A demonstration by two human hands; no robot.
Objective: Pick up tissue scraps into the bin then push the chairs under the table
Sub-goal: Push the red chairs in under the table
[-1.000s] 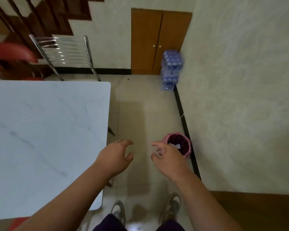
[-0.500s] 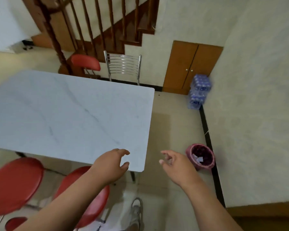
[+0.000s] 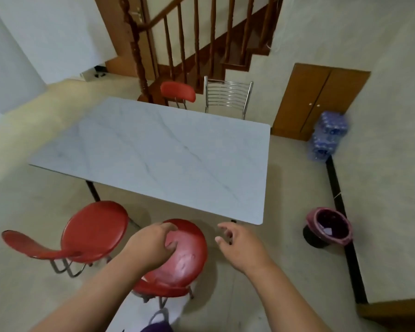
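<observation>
Our left grip (image 3: 153, 245) hovers apart over the chair (image 3: 177, 259); right grip (image 3: 240, 245), apart, just beside; desk (image 3: 153, 149) lies ahead.

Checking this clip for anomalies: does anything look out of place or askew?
Two red chairs stand pulled out from the table. The left chair is turned sideways, backrest pointing left; the near chair sits just short of the table edge under the left hand. The bin is upright by the wall, scraps inside. Nothing is spilled.
</observation>
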